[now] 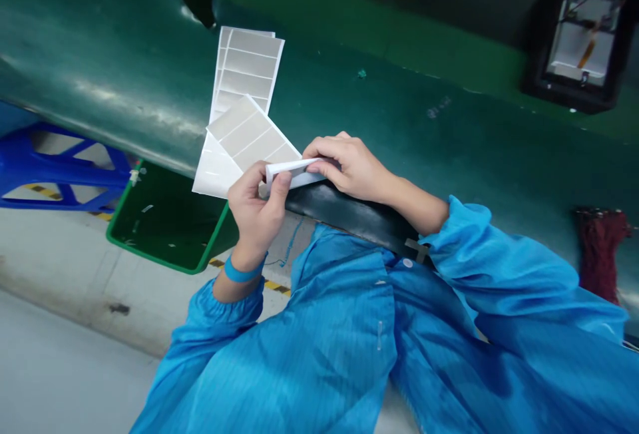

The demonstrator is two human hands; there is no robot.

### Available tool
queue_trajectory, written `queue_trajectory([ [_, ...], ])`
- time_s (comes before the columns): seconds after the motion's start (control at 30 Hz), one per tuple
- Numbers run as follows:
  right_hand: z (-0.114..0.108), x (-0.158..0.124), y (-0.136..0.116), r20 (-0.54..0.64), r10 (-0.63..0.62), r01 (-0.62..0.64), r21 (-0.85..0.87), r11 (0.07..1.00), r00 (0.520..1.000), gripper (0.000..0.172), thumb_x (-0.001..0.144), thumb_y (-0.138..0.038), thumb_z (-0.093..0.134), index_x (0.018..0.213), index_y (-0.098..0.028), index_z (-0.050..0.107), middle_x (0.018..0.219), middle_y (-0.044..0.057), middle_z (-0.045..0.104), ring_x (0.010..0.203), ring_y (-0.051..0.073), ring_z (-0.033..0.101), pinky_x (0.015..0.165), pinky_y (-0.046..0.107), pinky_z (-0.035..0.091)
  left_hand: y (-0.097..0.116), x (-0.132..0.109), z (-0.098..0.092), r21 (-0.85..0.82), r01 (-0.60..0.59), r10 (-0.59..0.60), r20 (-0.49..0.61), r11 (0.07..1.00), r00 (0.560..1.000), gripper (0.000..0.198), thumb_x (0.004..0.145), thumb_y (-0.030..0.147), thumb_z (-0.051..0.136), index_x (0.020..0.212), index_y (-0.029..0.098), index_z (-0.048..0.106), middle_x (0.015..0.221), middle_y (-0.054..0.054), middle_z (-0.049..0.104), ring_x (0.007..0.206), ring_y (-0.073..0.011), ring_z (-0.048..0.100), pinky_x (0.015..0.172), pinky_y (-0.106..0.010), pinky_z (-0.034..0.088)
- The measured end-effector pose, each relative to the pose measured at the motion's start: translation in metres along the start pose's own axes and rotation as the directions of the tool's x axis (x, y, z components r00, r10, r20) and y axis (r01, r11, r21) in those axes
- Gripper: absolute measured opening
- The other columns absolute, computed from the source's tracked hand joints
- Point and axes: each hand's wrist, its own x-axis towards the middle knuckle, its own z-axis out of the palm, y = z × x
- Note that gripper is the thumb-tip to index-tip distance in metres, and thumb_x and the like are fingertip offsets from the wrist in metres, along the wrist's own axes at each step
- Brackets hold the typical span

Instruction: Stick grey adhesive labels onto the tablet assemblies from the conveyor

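White sheet (303, 178), bent over, runs long-ways from your left fingers (279, 189) to your right fingers (323, 148), both pinched onto it, neither hand nearer.

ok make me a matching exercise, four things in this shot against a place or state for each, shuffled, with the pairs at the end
Things
1. bent white sheet
2. green bin
3. blue plastic frame
4. dark red bundle

Places or states
A. near the picture's right edge
B. at the picture's left edge
C. held by left hand and right hand
D. small pale scraps inside

Pairs: 1-C, 2-D, 3-B, 4-A
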Motion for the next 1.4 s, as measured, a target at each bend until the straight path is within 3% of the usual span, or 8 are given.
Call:
queue_trajectory([
  [0.1, 0.002, 0.003, 0.0, 0.012, -0.026, 0.026, -0.034, 0.999, 1.0, 0.028, 0.11, -0.036, 0.045, 0.107, -0.018, 0.067, 0.104, 0.008, 0.072, 0.1, 0.023, 0.064, 0.087, 0.036, 0.038, 0.003, 0.008, 0.001, -0.091, 0.017, -0.019, -0.021, 0.996, 1.0, 0.029, 0.098, 0.05, 0.074, 0.102, 0.021, 0.074, 0.092, -0.004, 0.071, 0.08, -0.015, 0.064, 0.073, -0.029, 0.049],
  [0.23, 0.006, 0.003, -0.005, -0.119, -0.012, 0.015, 0.023, 1.0, 0.993, 0.027, 0.111, -0.038, 0.046, 0.114, -0.018, 0.065, 0.11, 0.006, 0.073, 0.1, 0.02, 0.065, 0.089, 0.033, 0.042, 0.004, 0.013, 0.003, -0.118, 0.091, -0.099, -0.062, 0.989, 0.993, 0.033, 0.099, 0.052, 0.073, 0.094, 0.02, 0.076, 0.084, -0.004, 0.071, 0.069, -0.0125, 0.061, 0.064, -0.027, 0.048],
  [0.37, 0.01, 0.002, -0.012, -0.205, -0.004, 0.011, 0.032, 0.999, 0.979, 0.031, 0.112, -0.041, 0.045, 0.105, -0.019, 0.067, 0.101, 0.004, 0.074, 0.095, 0.019, 0.066, 0.09, 0.032, 0.043, 0.005, 0.014, 0.006, -0.178, 0.155, -0.154, 0.02, 0.972, 0.988, 0.039, 0.094, 0.058, 0.078, 0.099, 0.019, 0.077, 0.091, -0.005, 0.074, 0.075, -0.0143, 0.065, 0.067, -0.027, 0.051],
  [0.57, 0.025, -0.003, -0.019, -0.377, -0.03, -0.054, -0.212, 0.976, 0.926, 0.036, 0.114, -0.039, 0.041, 0.114, -0.024, 0.074, 0.112, 0.007, 0.075, 0.105, 0.022, 0.064, 0.101, 0.044, 0.037, 0.001, 0.013, 0.019, -0.17, 0.149, -0.172, -0.13, 0.974, 0.977, 0.041, 0.093, 0.06, 0.077, 0.085, 0.02, 0.072, 0.069, 0.001, 0.06, 0.058, -0.0093, 0.051, 0.055, -0.025, 0.04],
  [0.83, 0.024, -0.009, -0.028, -0.391, 0.001, -0.09, -0.209, 0.974, 0.92, 0.033, 0.113, -0.044, 0.044, 0.119, -0.024, 0.068, 0.125, 0.009, 0.07, 0.122, 0.028, 0.057, 0.106, 0.048, 0.036, -0.001, 0.015, 0.024, -0.216, 0.107, -0.146, -0.171, 0.97, 0.974, 0.034, 0.097, 0.053, 0.077, 0.084, 0.022, 0.072, 0.068, 0.002, 0.057, 0.058, -0.009, 0.048, 0.057, -0.025, 0.039],
  [1.0, 0.011, -0.008, -0.028, -0.347, 0.145, -0.164, -0.026, 0.986, 0.926, 0.017, 0.108, -0.031, 0.048, 0.105, -0.022, 0.061, 0.108, 0.006, 0.069, 0.104, 0.023, 0.059, 0.094, 0.039, 0.045, 0.009, 0.013, 0.02, -0.211, 0.11, -0.12, -0.034, 0.971, 0.992, 0.032, 0.092, 0.053, 0.082, 0.093, 0.021, 0.077, 0.085, -0.003, 0.072, 0.075, -0.0139, 0.065, 0.067, -0.027, 0.05],
  [1.1, 0.006, -0.01, -0.028, -0.315, 0.162, -0.164, 0.021, 0.986, 0.935, 0.011, 0.105, -0.025, 0.049, 0.104, -0.022, 0.06, 0.104, 0.004, 0.069, 0.098, 0.022, 0.059, 0.091, 0.037, 0.046, 0.014, 0.012, 0.021, -0.151, 0.124, -0.129, -0.019, 0.981, 0.991, 0.032, 0.093, 0.051, 0.08, 0.092, 0.019, 0.078, 0.084, -0.003, 0.073, 0.073, -0.014, 0.066, 0.066, -0.027, 0.051],
  [1.4, 0.007, -0.016, -0.035, -0.378, 0.075, -0.188, -0.271, 0.944, 0.923, 0.028, 0.111, -0.032, 0.042, 0.112, -0.025, 0.069, 0.128, 0.008, 0.064, 0.125, 0.03, 0.053, 0.109, 0.053, 0.033, 0.017, 0.012, 0.023, -0.057, 0.07, -0.074, -0.055, 0.996, 0.996, 0.03, 0.099, 0.049, 0.073, 0.093, 0.019, 0.077, 0.082, -0.002, 0.071, 0.072, -0.0122, 0.065, 0.067, -0.025, 0.052],
])
